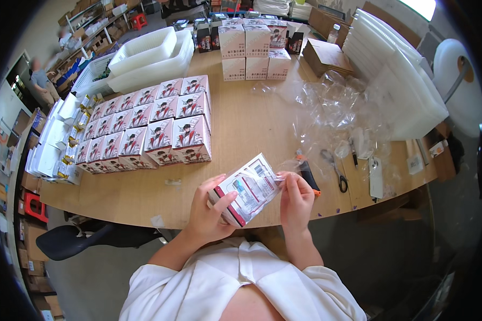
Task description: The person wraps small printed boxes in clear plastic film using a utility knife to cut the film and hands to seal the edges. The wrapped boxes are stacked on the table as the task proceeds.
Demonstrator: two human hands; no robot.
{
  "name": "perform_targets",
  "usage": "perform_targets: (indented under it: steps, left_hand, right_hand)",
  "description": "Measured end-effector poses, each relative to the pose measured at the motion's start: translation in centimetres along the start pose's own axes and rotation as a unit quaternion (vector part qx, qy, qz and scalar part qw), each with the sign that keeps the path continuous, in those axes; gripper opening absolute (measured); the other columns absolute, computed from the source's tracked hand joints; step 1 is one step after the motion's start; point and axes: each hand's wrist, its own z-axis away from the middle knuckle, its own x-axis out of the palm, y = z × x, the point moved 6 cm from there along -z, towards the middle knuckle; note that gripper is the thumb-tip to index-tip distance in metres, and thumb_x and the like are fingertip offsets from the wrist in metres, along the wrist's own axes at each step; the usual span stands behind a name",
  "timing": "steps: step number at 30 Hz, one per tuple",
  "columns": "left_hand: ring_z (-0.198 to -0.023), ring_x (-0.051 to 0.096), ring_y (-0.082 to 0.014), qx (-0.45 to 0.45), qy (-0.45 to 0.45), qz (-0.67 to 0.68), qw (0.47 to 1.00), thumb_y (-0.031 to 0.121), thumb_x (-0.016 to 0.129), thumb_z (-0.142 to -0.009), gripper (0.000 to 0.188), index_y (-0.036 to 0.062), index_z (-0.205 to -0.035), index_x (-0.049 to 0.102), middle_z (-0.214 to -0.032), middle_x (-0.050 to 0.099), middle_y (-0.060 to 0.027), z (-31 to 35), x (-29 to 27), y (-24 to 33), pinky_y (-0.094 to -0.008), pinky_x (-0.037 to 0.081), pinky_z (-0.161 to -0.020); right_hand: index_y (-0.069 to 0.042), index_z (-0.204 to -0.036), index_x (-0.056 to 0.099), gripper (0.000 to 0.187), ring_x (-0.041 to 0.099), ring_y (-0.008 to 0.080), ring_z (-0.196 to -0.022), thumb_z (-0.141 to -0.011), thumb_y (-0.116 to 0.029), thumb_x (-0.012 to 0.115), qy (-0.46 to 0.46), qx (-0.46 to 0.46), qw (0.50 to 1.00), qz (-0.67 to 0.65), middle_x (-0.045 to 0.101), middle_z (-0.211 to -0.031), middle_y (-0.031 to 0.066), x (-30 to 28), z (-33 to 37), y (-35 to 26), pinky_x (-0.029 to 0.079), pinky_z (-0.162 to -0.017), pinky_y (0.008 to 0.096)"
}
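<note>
A small white carton [250,188] with dark red edges and printed panels is tilted just above the table's near edge. My left hand [205,211] is closed around its left side, with the thumb lying across the printed face. At the carton's right edge, my right hand [296,199] pinches a bit of clear plastic film [278,178] between thumb and fingertips. How far the film wraps around the carton I cannot tell. To the left stand several rows of stacked pink and white boxes [191,134] with a cartoon figure on them.
Crumpled clear plastic bags [334,109] spread over the table's right side. Near them lie scissors [336,171], a black and orange tool [307,174] and a pen [353,151]. More boxes [233,41] are stacked at the back; white plastic bins [144,51] stand back left, translucent trays [396,75] at right.
</note>
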Motion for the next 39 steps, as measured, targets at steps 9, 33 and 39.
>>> perform_targets:
  steps: [9, 33, 39]
  left_hand:
    - [-0.116, 0.054, -0.0439, 0.045, 0.044, 0.053, 0.997, 0.012, 0.083, -0.061, 0.072, 0.0163, -0.127, 0.053, -0.124, 0.045, -0.019, 1.2, -0.2, 0.4, -0.0514, 0.049, -0.091]
    - [-0.105, 0.049, -0.0315, -0.057, 0.17, 0.057, 0.982, 0.012, 0.087, -0.064, 0.08, 0.0083, -0.128, 0.039, -0.115, 0.047, -0.0194, 1.0, 0.4, 0.1, -0.0422, 0.04, -0.086]
    - [-0.111, 0.049, -0.036, -0.072, 0.173, 0.087, 0.979, 0.012, 0.087, -0.061, 0.078, 0.0104, -0.128, 0.046, -0.118, 0.048, -0.0189, 2.2, 0.0, -1.2, -0.0445, 0.041, -0.093]
  right_hand:
    - [-0.001, -0.083, 0.058, 0.019, 0.053, 0.0129, -0.076, -0.1, -0.007, 0.051, 0.033, 0.005, 0.999, 0.017, 0.06, -0.084, 0.0083, -0.7, 0.3, -0.9, 0.043, -0.074, 0.0247]
    - [0.008, -0.123, 0.052, 0.048, 0.069, 0.0232, -0.082, -0.077, 0.011, 0.059, -0.079, -0.298, 0.843, 0.44, 0.066, -0.104, 0.0183, 2.6, 2.9, 0.0, 0.055, -0.072, 0.0316]
    - [0.007, -0.109, 0.061, 0.032, 0.063, 0.0223, -0.058, -0.078, 0.014, 0.057, -0.119, -0.339, 0.79, 0.497, 0.064, -0.076, 0.0139, 3.2, 2.1, -1.8, 0.049, -0.055, 0.0283]
